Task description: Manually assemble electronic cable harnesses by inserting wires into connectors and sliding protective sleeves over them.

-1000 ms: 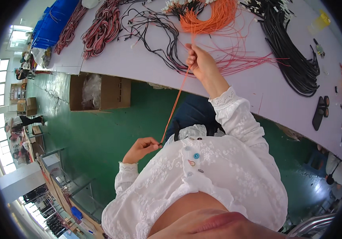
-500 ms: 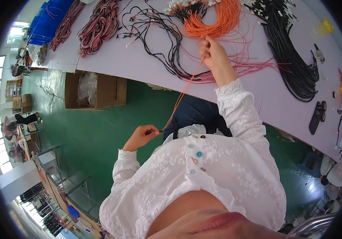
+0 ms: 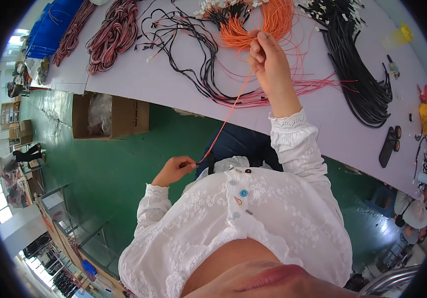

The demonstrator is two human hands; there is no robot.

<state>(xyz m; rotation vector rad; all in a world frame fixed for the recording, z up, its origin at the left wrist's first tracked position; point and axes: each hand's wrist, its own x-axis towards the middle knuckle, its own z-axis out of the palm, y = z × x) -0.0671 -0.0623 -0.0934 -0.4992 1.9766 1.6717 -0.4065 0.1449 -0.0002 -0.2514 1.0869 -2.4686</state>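
An orange wire (image 3: 227, 120) stretches taut between my two hands. Its lower end is pinched in my left hand (image 3: 174, 170), held off the table in front of my body. My right hand (image 3: 269, 62) is closed round the upper part of the wire, above the table's near edge. Just beyond my right fingers lies a bundle of orange wires (image 3: 279, 22) with white connectors (image 3: 221, 7) at its left end. Black cables (image 3: 204, 59) and loose pink wires (image 3: 317, 84) spread on the table below and beside that bundle.
Thick black cables (image 3: 355, 74) lie right of my right hand, with black-handled scissors (image 3: 390, 146) nearer the edge. Red, black and white wire bundles (image 3: 111, 37) and a blue bin (image 3: 52, 27) are at the left. A cardboard box (image 3: 131, 116) stands on the green floor (image 3: 124, 164).
My right hand has turned and its fingers have closed more around the wire. The strands between my hands have drawn together into a tighter, straighter line. The view has shifted slightly.
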